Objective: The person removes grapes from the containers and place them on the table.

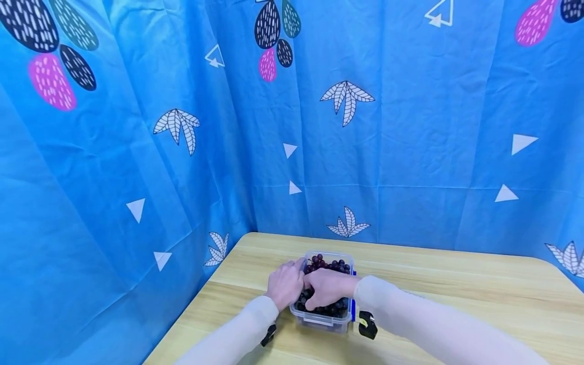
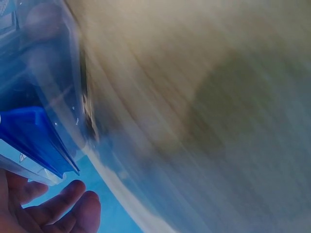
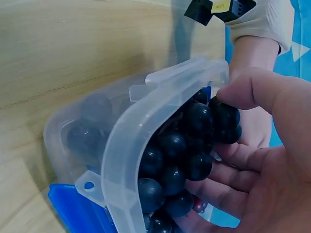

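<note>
A clear plastic box (image 1: 318, 320) with blue side latches (image 2: 34, 136) stands on the table, filled with dark grapes (image 3: 172, 145). My right hand (image 1: 329, 285) reaches in from above. In the right wrist view its thumb (image 3: 240, 92) presses one grape while its fingers (image 3: 226, 191) curl under and around the cluster. My left hand (image 1: 286, 284) rests at the box's left rim. Its loosely bent fingers (image 2: 68, 206) are beside the left latch in the left wrist view; its thumb is hidden there.
Light wooden table (image 1: 438, 284) extends right of the box. Its left edge lies near my left arm. A blue patterned curtain (image 1: 410, 152) hangs behind and to the left. Small black devices (image 1: 367, 325) are strapped at my wrists.
</note>
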`<state>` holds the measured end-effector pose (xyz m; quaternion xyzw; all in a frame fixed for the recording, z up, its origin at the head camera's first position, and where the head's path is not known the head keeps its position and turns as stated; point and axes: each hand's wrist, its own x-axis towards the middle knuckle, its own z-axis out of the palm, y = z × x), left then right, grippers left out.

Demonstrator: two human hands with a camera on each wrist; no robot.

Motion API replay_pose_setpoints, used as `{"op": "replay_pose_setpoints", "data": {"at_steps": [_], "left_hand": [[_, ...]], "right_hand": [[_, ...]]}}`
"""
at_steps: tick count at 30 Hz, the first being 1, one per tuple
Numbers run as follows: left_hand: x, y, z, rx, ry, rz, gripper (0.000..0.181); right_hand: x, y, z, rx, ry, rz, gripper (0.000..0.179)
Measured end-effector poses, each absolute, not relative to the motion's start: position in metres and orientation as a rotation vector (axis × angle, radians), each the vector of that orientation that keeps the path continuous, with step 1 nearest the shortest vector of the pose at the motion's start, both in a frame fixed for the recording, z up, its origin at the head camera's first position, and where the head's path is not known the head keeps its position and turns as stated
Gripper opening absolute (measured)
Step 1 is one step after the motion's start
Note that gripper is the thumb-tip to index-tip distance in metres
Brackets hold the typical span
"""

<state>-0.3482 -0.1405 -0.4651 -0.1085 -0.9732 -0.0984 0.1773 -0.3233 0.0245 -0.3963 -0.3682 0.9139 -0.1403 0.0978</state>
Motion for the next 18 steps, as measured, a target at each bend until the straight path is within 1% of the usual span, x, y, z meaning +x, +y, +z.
{"op": "replay_pose_setpoints", "data": {"at_steps": [5, 6, 7, 12, 13, 15, 18], "left_hand": [[-0.3476, -0.1383, -0.4648, -0.302, -2.758, -0.288, 0.042], [-0.3483, -0.1379, -0.4651, -0.301, -2.761, -0.289, 0.043], [-0.3484, -0.1375, -0.4650, -0.300, -2.761, -0.296, 0.043], [-0.3489, -0.1380, -0.4661, -0.298, -2.772, -0.305, 0.043], [-0.3488, -0.1382, -0.4660, -0.299, -2.772, -0.305, 0.042], [-0.3496, -0.1384, -0.4659, -0.296, -2.774, -0.298, 0.042], [-0.3510, -0.1378, -0.4656, -0.286, -2.778, -0.300, 0.042]], "right_hand": [[-0.3210, 0.0272, -0.3939, -1.073, 2.684, -0.419, 0.018], [-0.3207, 0.0277, -0.3937, -1.072, 2.681, -0.416, 0.019], [-0.3205, 0.0281, -0.3940, -1.068, 2.674, -0.413, 0.023], [-0.3219, 0.0285, -0.3964, -1.063, 2.647, -0.377, 0.058], [-0.3225, 0.0284, -0.3965, -1.064, 2.641, -0.370, 0.060], [-0.3235, 0.0282, -0.3958, -1.075, 2.637, -0.356, 0.061], [-0.3246, 0.0280, -0.3946, -1.102, 2.636, -0.366, 0.047]]}}
